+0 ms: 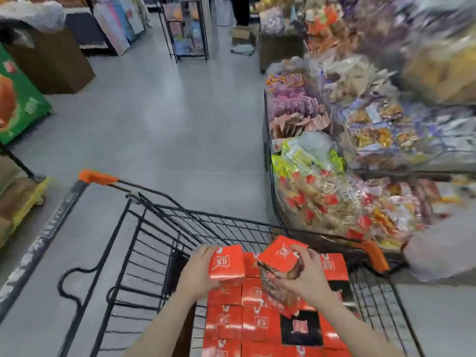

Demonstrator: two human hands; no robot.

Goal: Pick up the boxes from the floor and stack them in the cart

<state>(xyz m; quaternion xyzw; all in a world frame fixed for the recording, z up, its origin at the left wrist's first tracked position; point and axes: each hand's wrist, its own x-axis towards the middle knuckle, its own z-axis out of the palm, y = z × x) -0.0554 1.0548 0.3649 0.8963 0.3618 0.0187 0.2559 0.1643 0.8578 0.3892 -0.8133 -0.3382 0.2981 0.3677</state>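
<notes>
Low in the frame's centre, the left hand (198,273) grips one red box (226,261) and the right hand (306,274) grips another box (279,256), tilted. Both hang over the stacked boxes (244,323) in the cart (144,253), apparently ready to start the next layer.

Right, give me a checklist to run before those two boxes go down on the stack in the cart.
1. Left hand grips its red box: ok.
2. Right hand grips the tilted box: ok, but the box is not level yet.
3. Stacked boxes below lie flat enough to build on: ok.
4. Free slot in the top layer: cannot tell, the hands and held boxes cover it.
5. Both boxes are inside the cart rim: ok.
6. More boxes left on the floor: cannot tell, none show in the head view.
</notes>
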